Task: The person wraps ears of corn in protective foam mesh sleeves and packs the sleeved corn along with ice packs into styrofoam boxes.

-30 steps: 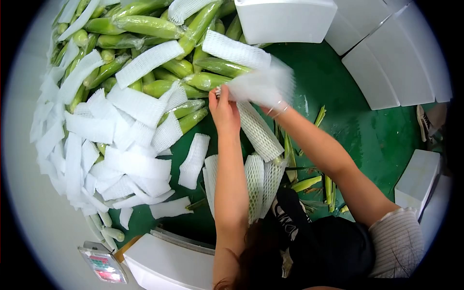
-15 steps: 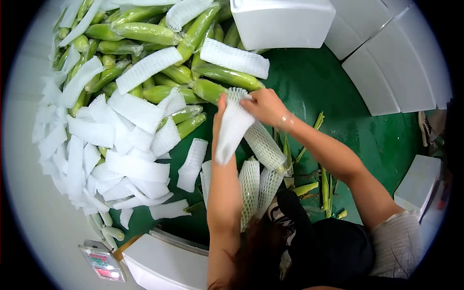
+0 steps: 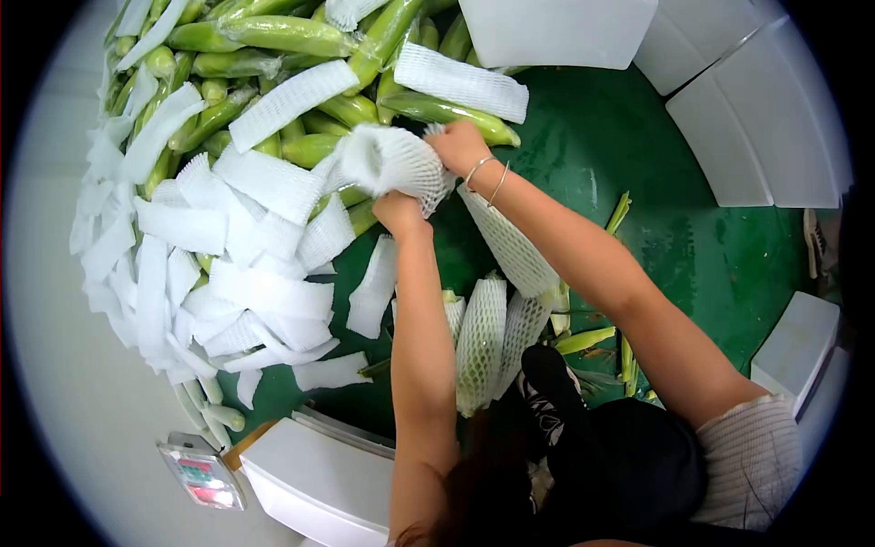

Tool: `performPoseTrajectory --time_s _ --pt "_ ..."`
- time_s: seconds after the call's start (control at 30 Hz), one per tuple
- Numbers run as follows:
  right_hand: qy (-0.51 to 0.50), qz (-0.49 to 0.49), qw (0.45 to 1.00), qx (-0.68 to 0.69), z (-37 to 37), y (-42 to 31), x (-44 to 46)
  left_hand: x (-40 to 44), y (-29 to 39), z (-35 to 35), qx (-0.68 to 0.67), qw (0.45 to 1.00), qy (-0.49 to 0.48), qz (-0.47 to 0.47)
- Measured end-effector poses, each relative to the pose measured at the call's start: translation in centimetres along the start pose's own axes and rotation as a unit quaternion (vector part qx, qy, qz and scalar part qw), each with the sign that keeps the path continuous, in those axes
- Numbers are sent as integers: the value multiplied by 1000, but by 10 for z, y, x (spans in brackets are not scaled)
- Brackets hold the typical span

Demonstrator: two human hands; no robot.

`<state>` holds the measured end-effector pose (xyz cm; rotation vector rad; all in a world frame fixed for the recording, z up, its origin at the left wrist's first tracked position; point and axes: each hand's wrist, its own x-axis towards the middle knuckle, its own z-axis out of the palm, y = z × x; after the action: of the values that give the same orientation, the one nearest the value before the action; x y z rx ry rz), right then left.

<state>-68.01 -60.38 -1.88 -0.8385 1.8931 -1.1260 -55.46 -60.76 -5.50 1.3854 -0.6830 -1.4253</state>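
A white foam net sleeve (image 3: 394, 164) is stretched between my two hands above the front of a pile of green corn ears (image 3: 292, 36), its round mouth gaping to the left. My left hand (image 3: 401, 214) has its fingers closed on the sleeve's lower edge. Higher and to the right, my right hand (image 3: 458, 148) grips the sleeve's other end. Whether a corn ear is inside cannot be seen. Just below my right wrist lies a sleeved corn ear (image 3: 510, 242), with another sleeved ear (image 3: 481, 342) near my shoe.
Loose foam sleeves (image 3: 264, 292) cover the corn at left. White foam boxes stand at the top (image 3: 561, 32) and right (image 3: 729, 118). A white box (image 3: 314, 469) and a scale (image 3: 200, 474) are at lower left. Husk scraps (image 3: 583, 340) lie on the green floor (image 3: 674, 273).
The foam sleeve has swung up and left, from hanging narrow to spread wide with its mouth showing. Both hands have moved up slightly, and the camera view has shifted a little.
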Motion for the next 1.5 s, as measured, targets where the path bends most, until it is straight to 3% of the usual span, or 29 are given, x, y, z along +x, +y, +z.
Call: performPoseTrajectory --time_s 0.03,0.1,0.17,0.23,0.3,0.37,0.43,0.5,0.57,0.63,0.7,0.83,0.87,0.9,0.97,1.0,1.13,1.23,1.3,1.4,1.5 --pt "32 19 997 -64 8 22 10 11 -12 -6 194 980 30 41" --pt "18 36 996 -85 7 42 10 6 -20 2 353 926 74 115" --pt "14 -14 994 -111 11 54 17 4 -14 9 371 919 72 113" --pt "-19 -144 974 -174 7 43 9 -3 -4 15 245 941 78 221" --pt "-116 -155 966 -168 -5 8 -24 20 6 -24 168 947 -155 226" --pt "-203 -214 952 -86 -38 -20 -64 -26 81 -30 130 970 -200 -39" --pt "-109 -296 948 -44 -63 -4 -83 -49 102 -62 35 961 -258 -92" --pt "50 -172 934 -308 -88 24 -97 -98 133 -87 7 965 -250 -72" --pt "5 -50 910 -411 -85 61 -118 -137 145 -128 -15 971 -233 -54" --pt "-30 -16 914 -404 -79 57 -126 -161 151 -167 118 969 -214 -43" --pt "-58 18 915 -399 -81 45 -141 -178 144 -181 193 968 -130 -90" --pt "-8 -64 962 -265 -101 23 -170 -173 135 -198 312 931 -131 -135" --pt "-167 44 984 -37 -99 7 -184 -167 129 -206 289 931 -149 -168" --pt "-311 151 918 193 -92 -6 -198 -162 117 -212 286 933 -146 -164" --pt "-375 267 853 248 -59 -13 -221 -153 89 -223 277 909 -215 -225" --pt "-393 254 846 254 -35 0 -228 -155 82 -227 215 917 -210 -260" --pt "-419 203 843 271 0 2 -251 -176 83 -232 73 949 -162 -262" --pt "-389 219 861 242 -17 -23 -269 -219 88 -231 69 981 -110 -145" --pt "-382 130 880 252 -25 -52 -286 -262 107 -235 -26 997 -63 -45" --pt "-524 37 805 276 -22 -135 -326 -347 174 -249 -27 992 90 80" --pt "-654 -1 712 256 27 -194 -385 -411 233 -306 -29 946 286 150"
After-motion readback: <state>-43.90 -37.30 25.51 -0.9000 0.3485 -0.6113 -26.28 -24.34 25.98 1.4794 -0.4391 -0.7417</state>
